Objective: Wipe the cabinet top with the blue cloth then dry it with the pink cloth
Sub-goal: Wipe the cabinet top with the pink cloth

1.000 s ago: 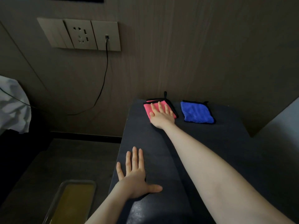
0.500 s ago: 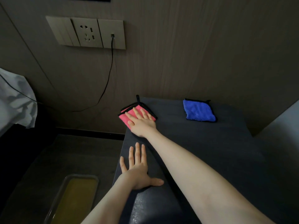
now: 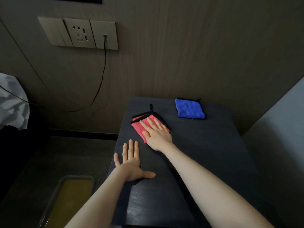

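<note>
The dark cabinet top (image 3: 205,145) fills the middle of the head view. A pink cloth (image 3: 139,127) with black trim lies near its back left corner. My right hand (image 3: 158,134) presses flat on the pink cloth, fingers stretched out, covering its near right part. A blue cloth (image 3: 190,108), folded and untouched, lies at the back, to the right of the pink one. My left hand (image 3: 131,163) rests palm down on the cabinet's left edge with fingers spread, holding nothing.
A wall socket panel (image 3: 79,33) with a black cable (image 3: 100,86) plugged in hangs on the wood wall behind. A tray with a yellow inside (image 3: 69,199) sits on the floor at the left. White fabric (image 3: 11,102) is at the far left. A pale wall (image 3: 279,129) borders the cabinet's right side.
My right hand slid the pink cloth left to the cabinet's left edge, then back a little to the right and nearer. The blue cloth and my left hand stayed put.
</note>
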